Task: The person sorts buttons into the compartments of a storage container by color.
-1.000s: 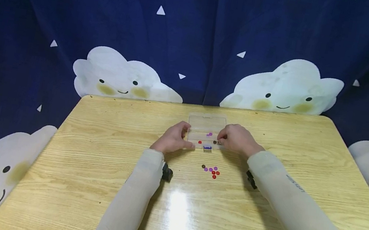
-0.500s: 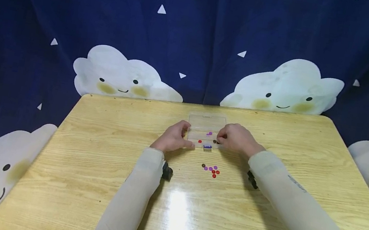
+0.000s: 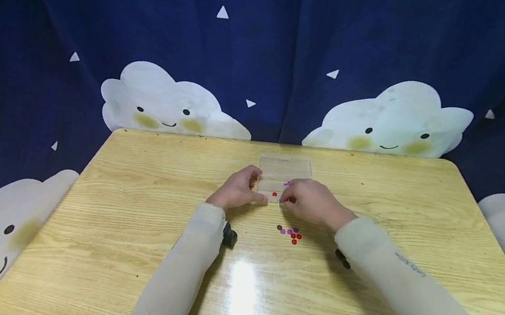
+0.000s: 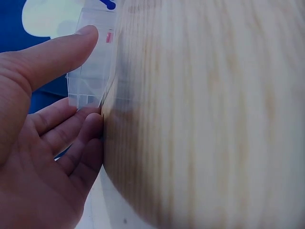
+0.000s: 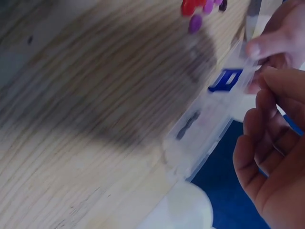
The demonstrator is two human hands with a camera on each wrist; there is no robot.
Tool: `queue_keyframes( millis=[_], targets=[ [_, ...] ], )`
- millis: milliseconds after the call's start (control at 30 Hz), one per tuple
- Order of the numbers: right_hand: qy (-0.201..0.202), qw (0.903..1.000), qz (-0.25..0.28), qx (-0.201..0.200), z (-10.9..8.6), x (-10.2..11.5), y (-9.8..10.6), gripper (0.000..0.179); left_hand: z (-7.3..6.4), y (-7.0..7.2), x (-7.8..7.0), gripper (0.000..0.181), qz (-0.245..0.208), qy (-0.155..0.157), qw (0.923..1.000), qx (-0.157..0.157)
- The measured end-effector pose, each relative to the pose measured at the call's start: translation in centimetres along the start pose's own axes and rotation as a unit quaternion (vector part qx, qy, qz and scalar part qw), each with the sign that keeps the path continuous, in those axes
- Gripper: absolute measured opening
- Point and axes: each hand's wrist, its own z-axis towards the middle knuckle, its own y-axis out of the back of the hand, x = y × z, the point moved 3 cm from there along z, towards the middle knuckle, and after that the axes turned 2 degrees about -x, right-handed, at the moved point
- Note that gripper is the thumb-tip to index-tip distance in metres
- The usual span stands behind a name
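Observation:
A clear plastic box (image 3: 285, 166) stands with its lid raised near the table's far edge. My left hand (image 3: 239, 188) grips its left end, thumb at the front and fingers behind. My right hand (image 3: 312, 201) hovers at the box's front, its fingers loosely curled; nothing shows between them in the right wrist view. Beside those fingers is the box's blue latch (image 5: 226, 80). Inside the box lie a red piece (image 3: 275, 194), some purple pieces (image 3: 287, 183) and dark pieces (image 5: 188, 125); the right hand hides part of the box in the head view.
On the wooden table (image 3: 113, 223), in front of the box, lie small round loose pieces: several red (image 3: 294, 242) and purple (image 3: 289, 231), and a dark one (image 3: 279, 227). A dark blue curtain (image 3: 178, 30) with clouds hangs behind the table's far edge.
My right hand has moved left and toward me, from the box's right compartment to its front by the latch, covering the dark pieces in the head view. My left hand has kept its grip.

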Motion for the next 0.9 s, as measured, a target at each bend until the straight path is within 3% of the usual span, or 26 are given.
queue_keyframes(
  millis=[200,467,700,900],
  targets=[
    [0.033,0.9994,0.001,0.002,-0.1,1.1,-0.2,0.011,0.1,0.0,0.0,0.073,0.004,-0.002,1.0000,0.002],
    [0.007,0.9996,-0.022,0.016,-0.9,1.8,-0.6,0.008,0.0,0.0,0.0,0.073,-0.002,-0.001,1.0000,0.002],
    [-0.038,0.9969,-0.041,0.056,-1.4,2.3,-1.8,0.008,0.1,0.0,-0.1,0.075,-0.008,0.001,1.0000,0.004],
    [-0.034,0.9971,-0.055,0.040,-1.6,2.5,-2.2,0.006,0.1,0.0,0.0,0.075,-0.005,0.000,1.0000,0.002]
  ],
)
